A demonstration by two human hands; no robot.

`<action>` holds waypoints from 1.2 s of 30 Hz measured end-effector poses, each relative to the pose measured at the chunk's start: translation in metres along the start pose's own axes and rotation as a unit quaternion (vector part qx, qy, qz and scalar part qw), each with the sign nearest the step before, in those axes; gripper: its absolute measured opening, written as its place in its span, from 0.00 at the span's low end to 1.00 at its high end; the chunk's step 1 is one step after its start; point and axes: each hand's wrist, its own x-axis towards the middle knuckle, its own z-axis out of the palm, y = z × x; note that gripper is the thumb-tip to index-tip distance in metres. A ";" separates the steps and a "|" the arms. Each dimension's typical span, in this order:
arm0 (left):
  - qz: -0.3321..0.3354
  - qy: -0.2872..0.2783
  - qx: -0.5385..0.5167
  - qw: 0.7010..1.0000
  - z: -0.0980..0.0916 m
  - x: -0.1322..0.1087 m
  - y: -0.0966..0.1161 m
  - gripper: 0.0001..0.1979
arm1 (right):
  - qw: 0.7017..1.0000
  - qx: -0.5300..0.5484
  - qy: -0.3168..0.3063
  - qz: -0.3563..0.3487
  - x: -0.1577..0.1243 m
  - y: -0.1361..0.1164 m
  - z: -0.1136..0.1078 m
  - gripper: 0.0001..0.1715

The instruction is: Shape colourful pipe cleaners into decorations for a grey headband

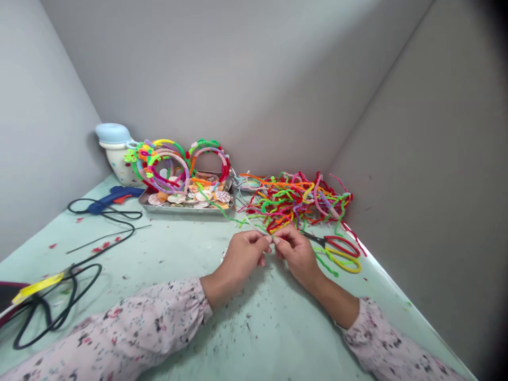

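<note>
My left hand (246,254) and my right hand (296,254) meet tip to tip over the middle of the table, both closed in a pinch. A thin pale band (254,224) curves down from behind into the fingers of my left hand. What sits between the right fingertips is tiny and mostly hidden. A green pipe cleaner (222,210) trails from the tray towards the hands. Just behind them lies a tangled heap of coloured pipe cleaners (301,198). Scissors (337,248) with red and yellow handles rest beside my right hand.
A metal tray (186,210) holds seashells (206,197), with fuzzy decorated headbands (170,164) standing on it. Left of it are a blue glue gun (107,200) and a white container (119,159) with a blue lid. Black cable (73,296) loops at front left. Grey walls (238,79) enclose the table.
</note>
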 end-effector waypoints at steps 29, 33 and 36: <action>-0.039 0.003 -0.149 0.988 -0.004 0.004 0.000 0.11 | 0.999 -0.049 -0.002 -0.023 -0.003 0.004 0.001 0.08; -0.042 0.001 -0.174 0.984 -0.004 0.005 -0.002 0.10 | 1.000 -0.021 -0.008 -0.004 -0.001 0.001 0.002 0.08; -0.037 -0.008 -0.206 0.978 -0.005 0.008 -0.005 0.09 | 1.000 -0.001 -0.018 0.009 0.000 -0.001 0.003 0.07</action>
